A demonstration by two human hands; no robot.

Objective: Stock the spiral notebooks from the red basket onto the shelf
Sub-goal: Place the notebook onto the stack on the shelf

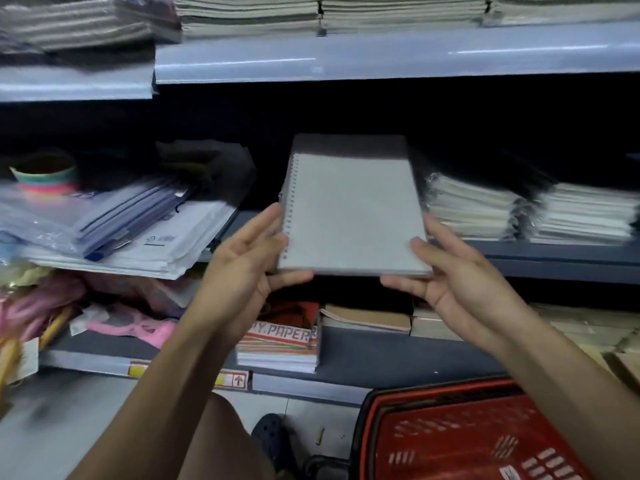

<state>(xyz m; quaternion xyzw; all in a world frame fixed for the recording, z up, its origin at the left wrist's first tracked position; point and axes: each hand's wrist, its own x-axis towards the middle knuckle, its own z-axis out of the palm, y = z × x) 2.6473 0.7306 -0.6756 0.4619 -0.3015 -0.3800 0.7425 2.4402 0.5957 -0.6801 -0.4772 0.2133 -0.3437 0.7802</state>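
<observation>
A grey spiral notebook (353, 216), its wire binding on the left edge, is held flat in front of the middle shelf (554, 252). My left hand (249, 261) grips its near left corner, thumb under the front edge. My right hand (446, 268) grips its near right corner, thumb on top. The notebook's far half reaches into the dark gap of the shelf. The red basket (467, 438) stands on the floor at the lower right, and no notebook shows inside it.
Wrapped stacks of notebooks (533, 213) lie on the middle shelf to the right. Plastic folders and paper packs (138, 230) lie tilted on the left. The lower shelf holds a paper pad stack (280, 344) and brown-covered books (367, 318). More stacks fill the top shelf (346, 12).
</observation>
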